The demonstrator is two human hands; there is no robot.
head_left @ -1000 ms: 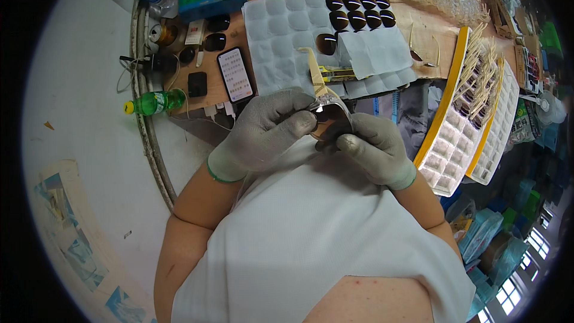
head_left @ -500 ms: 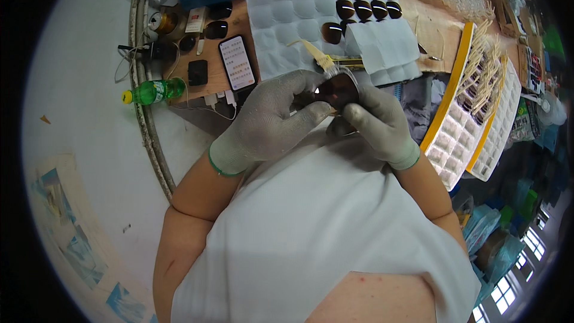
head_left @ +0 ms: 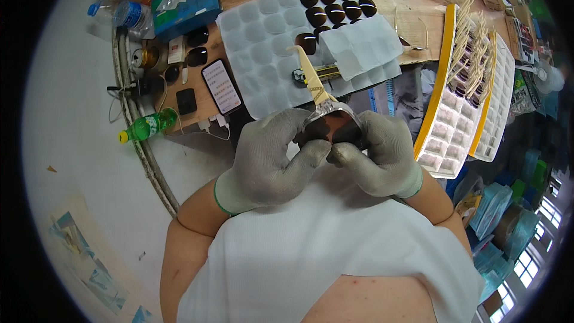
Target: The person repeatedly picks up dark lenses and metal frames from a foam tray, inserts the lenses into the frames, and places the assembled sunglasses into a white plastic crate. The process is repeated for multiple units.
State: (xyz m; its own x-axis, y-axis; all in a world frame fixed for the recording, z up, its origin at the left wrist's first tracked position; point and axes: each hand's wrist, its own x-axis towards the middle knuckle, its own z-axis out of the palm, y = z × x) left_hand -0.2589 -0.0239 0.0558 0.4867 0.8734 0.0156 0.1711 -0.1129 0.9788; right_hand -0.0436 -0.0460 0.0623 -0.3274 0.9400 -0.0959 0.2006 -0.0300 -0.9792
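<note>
Between my two grey-gloved hands is a pair of sunglasses (head_left: pixel 342 124) with a dark brown lens and a pale rim. One cream temple (head_left: pixel 308 76) sticks up and away from me. My left hand (head_left: pixel 266 158) pinches the left side of the glasses, thumb against the lower edge. On the other side, my right hand (head_left: pixel 382 154) grips with fingers behind and thumb near the left thumb. The rest of the frame is hidden by the gloves. Beyond them lies a whitish moulded sheet (head_left: pixel 254 42) with rounded pockets, several holding dark lenses (head_left: pixel 333 13).
A folded white sheet (head_left: pixel 362 45) covers part of the pocketed one. Left are a phone (head_left: pixel 221 87), a green bottle (head_left: pixel 149 125) and a blue box (head_left: pixel 184 0). At right, white trays with yellow edges (head_left: pixel 436 93) hold cream-coloured frames (head_left: pixel 472 54).
The sunglasses are turned, so the lens now faces me more broadly and the temple stands clearer above it. Both hands are closer together at the lower edge. The view has shifted slightly.
</note>
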